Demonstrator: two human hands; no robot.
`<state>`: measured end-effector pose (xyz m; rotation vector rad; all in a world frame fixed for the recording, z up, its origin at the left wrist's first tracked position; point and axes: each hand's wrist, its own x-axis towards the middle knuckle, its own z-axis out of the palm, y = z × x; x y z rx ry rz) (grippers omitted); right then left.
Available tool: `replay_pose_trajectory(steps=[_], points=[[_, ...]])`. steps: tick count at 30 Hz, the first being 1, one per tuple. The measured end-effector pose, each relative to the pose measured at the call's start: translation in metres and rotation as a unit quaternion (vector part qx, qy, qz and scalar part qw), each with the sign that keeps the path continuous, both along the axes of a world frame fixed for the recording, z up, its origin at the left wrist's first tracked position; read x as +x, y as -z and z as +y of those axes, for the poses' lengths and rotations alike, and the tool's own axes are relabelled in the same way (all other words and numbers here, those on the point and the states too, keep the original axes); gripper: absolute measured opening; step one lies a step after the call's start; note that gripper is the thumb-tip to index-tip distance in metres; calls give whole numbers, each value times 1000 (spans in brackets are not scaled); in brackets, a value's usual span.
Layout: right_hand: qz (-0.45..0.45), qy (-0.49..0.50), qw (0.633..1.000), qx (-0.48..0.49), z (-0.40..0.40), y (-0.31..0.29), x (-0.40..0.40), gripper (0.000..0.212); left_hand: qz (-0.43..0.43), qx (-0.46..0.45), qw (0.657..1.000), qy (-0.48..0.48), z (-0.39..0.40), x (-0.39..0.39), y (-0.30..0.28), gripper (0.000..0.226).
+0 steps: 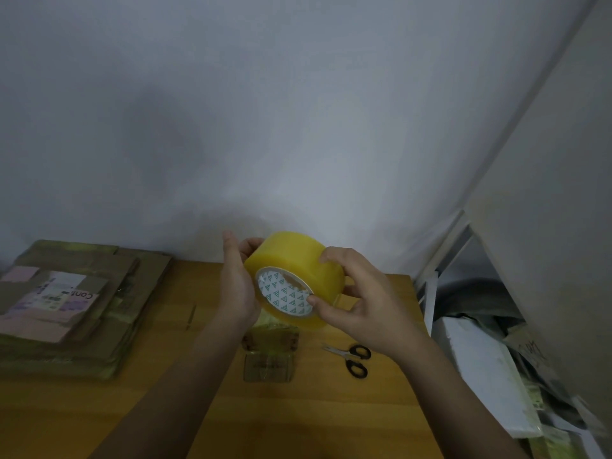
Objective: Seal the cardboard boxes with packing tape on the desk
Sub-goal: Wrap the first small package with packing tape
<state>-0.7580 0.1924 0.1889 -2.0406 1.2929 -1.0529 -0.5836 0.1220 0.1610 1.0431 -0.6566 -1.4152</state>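
Observation:
A fat roll of yellowish packing tape (291,263), with a white core printed in green triangles, is held up above the desk (185,385). My left hand (236,286) cups its left side, fingers curled behind it. My right hand (357,303) grips its right side, thumb at the core's edge and fingers over the top. A small taped cardboard box (270,352) lies on the desk right below the roll, partly hidden by it. A stack of flattened cardboard boxes (66,309) with labels lies at the left.
Black-handled scissors (352,359) lie on the desk right of the small box. The wall rises just behind the desk. Past the right edge stand a white shelf frame (440,260) and a pile of foam, paper and cardboard (496,366).

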Motion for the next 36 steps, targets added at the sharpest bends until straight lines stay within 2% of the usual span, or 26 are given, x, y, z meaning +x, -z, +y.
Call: replay_pose_trajectory(steps=[13,15,17,19,21,23,25,26,27,29,33,36], points=[[-28,10,1000,4,0,6,1,32,-8,-7,1000,-3,-1,2,2,57],[-49,17,999,1,0,5,2,30,-33,-7,999,5,-1,-1,-2,54],[-69,28,997,4,-1,2,1,30,-108,-11,994,14,0,-2,-5,49],[-62,37,997,10,-4,-2,-2,29,-235,-87,968,34,3,2,-8,46],[-36,33,998,29,-9,-9,-6,31,-327,-211,917,90,7,6,-10,42],[-9,17,998,54,-14,-13,-9,32,-395,-304,853,154,6,9,-11,45],[-1,1,997,71,-16,-16,-9,33,-453,-368,792,182,0,10,-9,60],[-4,-6,997,75,-16,-16,-8,32,-459,-379,782,182,-3,10,-8,66],[-12,-10,997,78,-16,-17,-6,32,-445,-380,792,177,-4,9,-7,69],[-36,-11,996,85,-13,-15,-3,33,-383,-366,833,158,-3,6,-5,68],[-29,10,997,69,-11,-16,0,40,-298,-268,911,96,2,-2,2,65],[-12,19,998,61,-9,-18,-1,41,-279,-216,933,66,3,-7,0,50]])
